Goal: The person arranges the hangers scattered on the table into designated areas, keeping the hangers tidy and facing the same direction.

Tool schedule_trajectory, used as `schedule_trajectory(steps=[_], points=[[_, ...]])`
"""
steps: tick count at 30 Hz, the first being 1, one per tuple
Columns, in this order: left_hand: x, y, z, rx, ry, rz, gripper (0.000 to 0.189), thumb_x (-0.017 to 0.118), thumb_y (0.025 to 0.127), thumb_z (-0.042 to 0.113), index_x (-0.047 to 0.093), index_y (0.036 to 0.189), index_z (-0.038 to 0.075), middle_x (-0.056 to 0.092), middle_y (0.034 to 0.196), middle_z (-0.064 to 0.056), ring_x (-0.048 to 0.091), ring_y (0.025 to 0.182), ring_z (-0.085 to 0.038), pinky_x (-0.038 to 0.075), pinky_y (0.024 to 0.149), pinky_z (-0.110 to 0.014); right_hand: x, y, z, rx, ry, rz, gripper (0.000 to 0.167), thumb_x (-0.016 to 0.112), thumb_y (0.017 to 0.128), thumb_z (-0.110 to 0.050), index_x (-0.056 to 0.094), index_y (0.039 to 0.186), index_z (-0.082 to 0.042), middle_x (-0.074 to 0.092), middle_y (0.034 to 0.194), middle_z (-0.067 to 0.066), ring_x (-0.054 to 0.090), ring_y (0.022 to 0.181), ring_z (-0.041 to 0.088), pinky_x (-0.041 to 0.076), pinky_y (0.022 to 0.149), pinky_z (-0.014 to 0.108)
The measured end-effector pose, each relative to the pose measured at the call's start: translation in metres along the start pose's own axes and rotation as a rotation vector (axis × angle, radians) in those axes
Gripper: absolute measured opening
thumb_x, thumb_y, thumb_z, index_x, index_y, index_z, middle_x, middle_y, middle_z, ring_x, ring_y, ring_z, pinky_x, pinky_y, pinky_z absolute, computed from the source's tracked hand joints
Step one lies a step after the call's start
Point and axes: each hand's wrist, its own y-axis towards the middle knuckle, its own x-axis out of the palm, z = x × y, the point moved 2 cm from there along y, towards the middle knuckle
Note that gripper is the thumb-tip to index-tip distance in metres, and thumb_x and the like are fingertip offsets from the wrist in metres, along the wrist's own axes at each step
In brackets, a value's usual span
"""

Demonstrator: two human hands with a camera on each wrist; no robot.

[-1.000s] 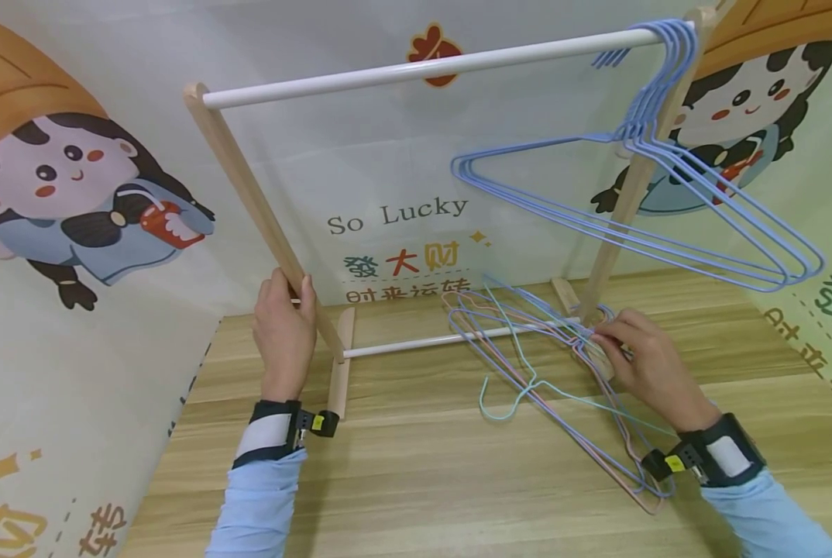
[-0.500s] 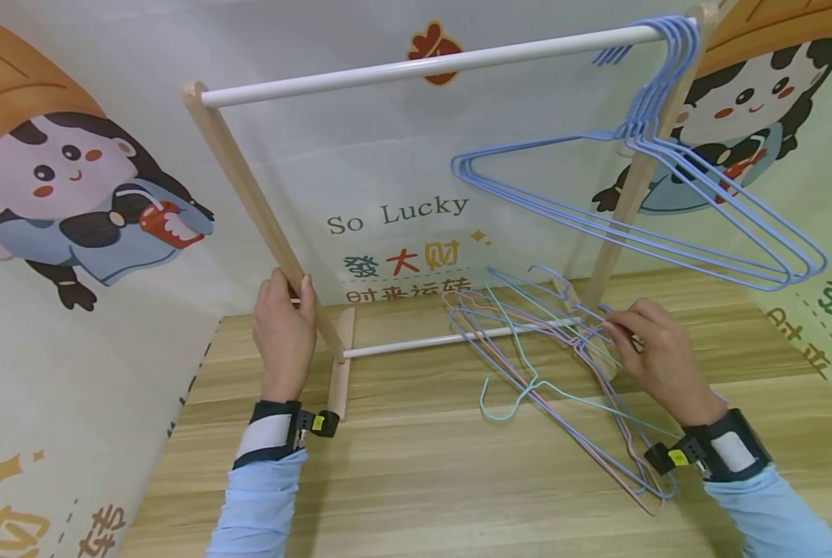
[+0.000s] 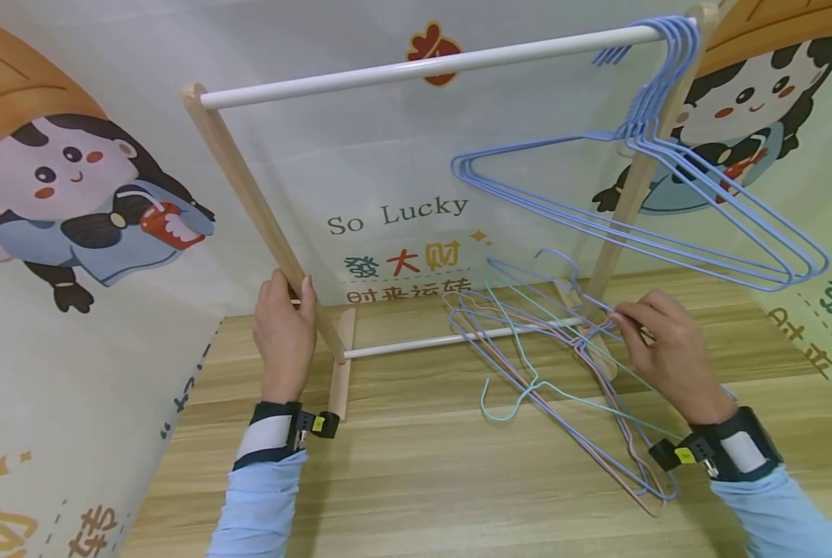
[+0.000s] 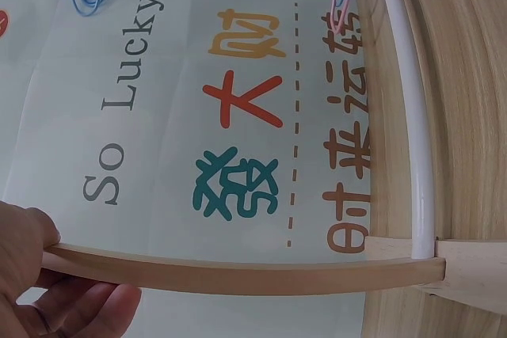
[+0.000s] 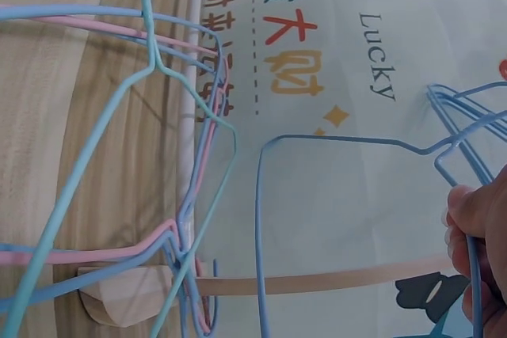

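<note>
My left hand grips the left wooden post of a clothes rack, low down; in the left wrist view that post runs away from the fingers. My right hand pinches a blue wire hanger by its shoulder close to the hook, raised beside the rack's right post. Below it a loose pile of hangers lies on the table, overlapping the rack's foot: a mint green hanger on top, with pink and blue ones under it. Several blue hangers hang bunched at the rail's right end.
The rack's white top rail spans between the two posts, and a white lower rail sits near the table. Wood-grain table top lies in front. A printed backdrop stands close behind and at both sides.
My right hand has moved up and to the right, lifting the blue hanger so its hook rises out of the pile. The left hand stays on the post.
</note>
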Motion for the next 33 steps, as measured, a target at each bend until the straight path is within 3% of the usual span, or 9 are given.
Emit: schedule_trajectory(steps=[10,24,33], points=[[0.0,0.0,0.001,0.003,-0.002,0.0,0.031,0.055,0.107,0.027,0.058,0.103,-0.004,0.058,0.091,-0.018,0.065,0.082,-0.034,0.054,0.062,-0.047,-0.009,0.011,-0.01,0.012,-0.003,0.078,0.049,0.057,0.106,-0.031,0.07,0.085,0.01,0.056,0.074,0.016,0.05,0.063,0.025,0.034,0.06,0.025],[-0.002,0.0,0.001,-0.002,-0.005,-0.005,0.032,0.055,0.107,0.027,0.058,0.105,-0.004,0.058,0.091,-0.019,0.065,0.082,-0.035,0.055,0.062,-0.047,-0.017,0.031,-0.015,0.073,0.024,0.163,0.05,0.061,0.104,-0.035,0.072,0.087,0.01,0.061,0.079,0.02,0.055,0.067,0.031,0.035,0.067,0.018],[-0.002,0.0,0.001,0.007,0.009,-0.016,0.031,0.054,0.107,0.028,0.057,0.102,-0.003,0.057,0.091,-0.019,0.063,0.082,-0.035,0.053,0.063,-0.046,-0.022,0.04,-0.017,0.078,0.02,0.189,0.052,0.06,0.104,-0.036,0.071,0.086,0.011,0.06,0.077,0.021,0.051,0.063,0.029,0.032,0.064,0.016]])
